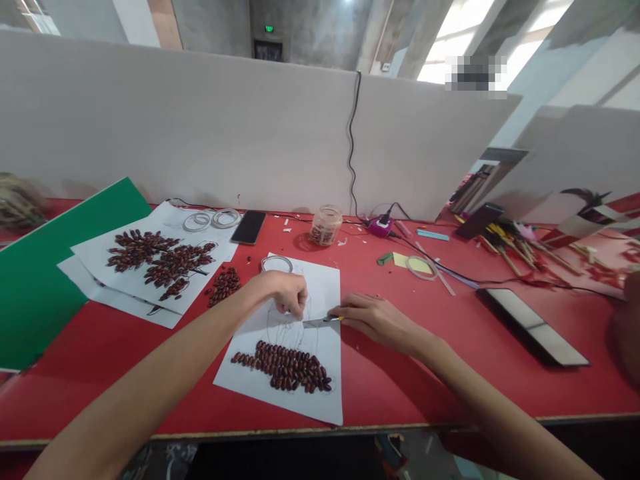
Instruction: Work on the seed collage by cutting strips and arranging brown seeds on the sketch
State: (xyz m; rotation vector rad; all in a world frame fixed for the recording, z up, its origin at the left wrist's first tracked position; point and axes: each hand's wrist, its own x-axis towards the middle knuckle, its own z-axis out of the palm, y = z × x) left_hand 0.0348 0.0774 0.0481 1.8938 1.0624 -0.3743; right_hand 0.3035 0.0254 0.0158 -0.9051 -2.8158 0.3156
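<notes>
Brown beans [290, 365], too many to count, lay on one drawn sheet [327, 287]. Beyond them the left hand [293, 293] curled its fingers down, their grip impossible to tell; the right hand [373, 317] pinched one knife [320, 323]. One phone [249, 227] and one jar [327, 225] occupied the red table [400, 393], before a pale partition [200, 127].

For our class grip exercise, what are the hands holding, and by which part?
Right hand: a knife, by its handle. Left hand: cannot tell whether anything is held.

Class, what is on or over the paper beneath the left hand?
Dark beans, a ring, drawn lines and a blade. The left hand and beans hide patches, so any lines there cannot be seen.
</notes>
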